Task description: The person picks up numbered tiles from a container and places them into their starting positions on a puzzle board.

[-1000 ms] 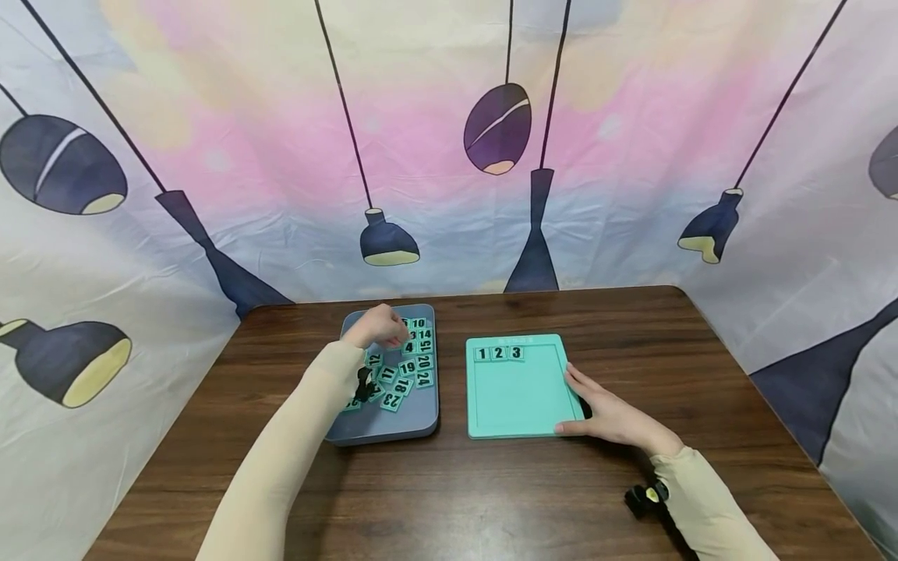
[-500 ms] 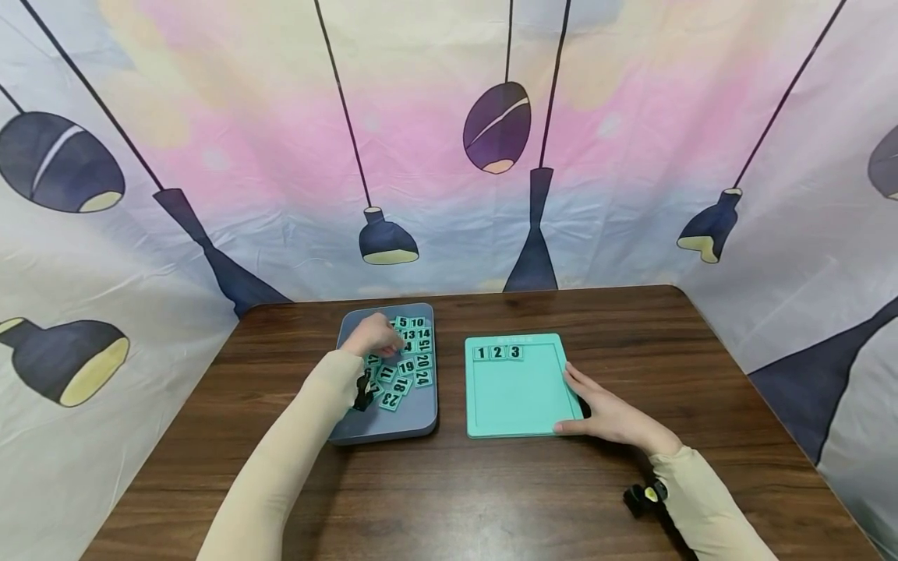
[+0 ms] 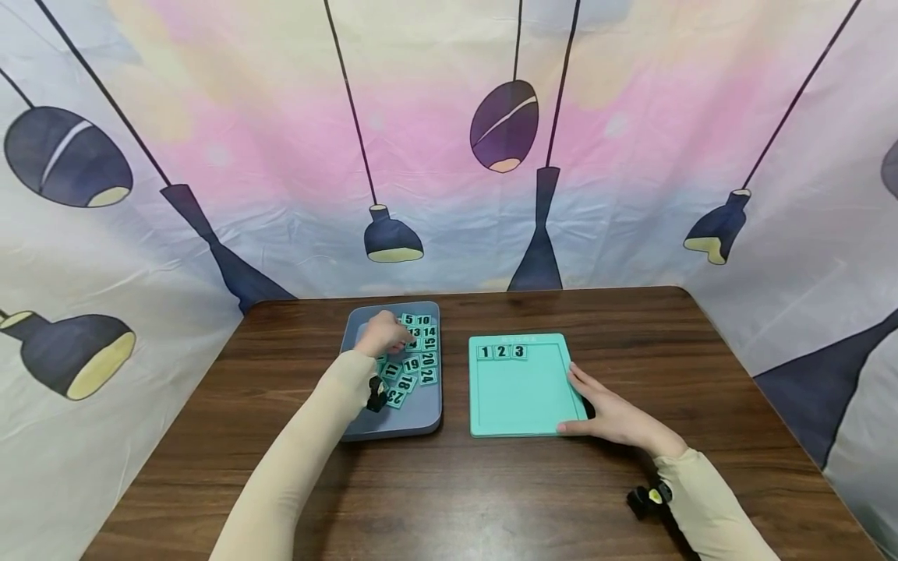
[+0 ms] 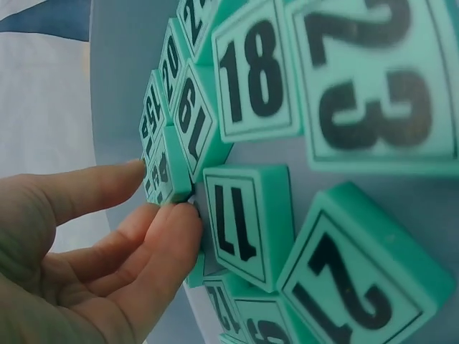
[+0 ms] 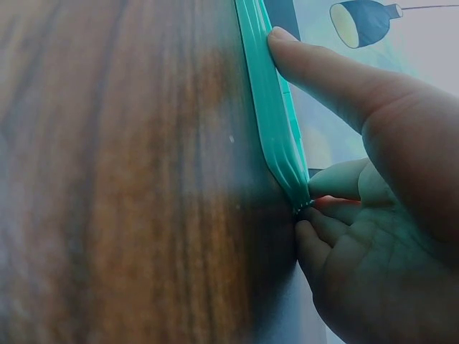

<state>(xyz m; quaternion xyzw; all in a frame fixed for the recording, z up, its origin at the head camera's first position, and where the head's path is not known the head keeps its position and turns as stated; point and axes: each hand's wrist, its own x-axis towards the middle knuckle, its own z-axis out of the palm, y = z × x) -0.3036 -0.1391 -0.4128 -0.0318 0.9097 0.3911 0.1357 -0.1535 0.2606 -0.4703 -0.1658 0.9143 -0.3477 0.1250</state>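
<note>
My left hand point(image 3: 382, 333) reaches into the grey-blue tray point(image 3: 393, 425) of turquoise number tiles. In the left wrist view, its thumb and fingers pinch the edges of the tile marked 4 point(image 4: 172, 172). Tiles 17 point(image 4: 240, 222), 19 point(image 4: 192, 125) and 18 point(image 4: 254, 72) lie close by. To the right lies a turquoise number puzzle board point(image 3: 526, 397) with tiles 1 point(image 3: 485, 352), 2 point(image 3: 501, 352) and 3 point(image 3: 519, 352) along its top left. My right hand point(image 3: 617, 417) holds the board's near right corner, thumb on the front edge and fingers along the right side.
Tray and board stand apart on a dark wooden table point(image 3: 519, 499). A printed cloth point(image 3: 449, 140) with painted lamps hangs behind the table. Several tiles in the tray lie turned at odd angles, and the left hand and sleeve hide some.
My left hand lifts back slightly to the left, then moves right again to tile 4. The head view shifts a little. My right hand stays at the board's corner.
</note>
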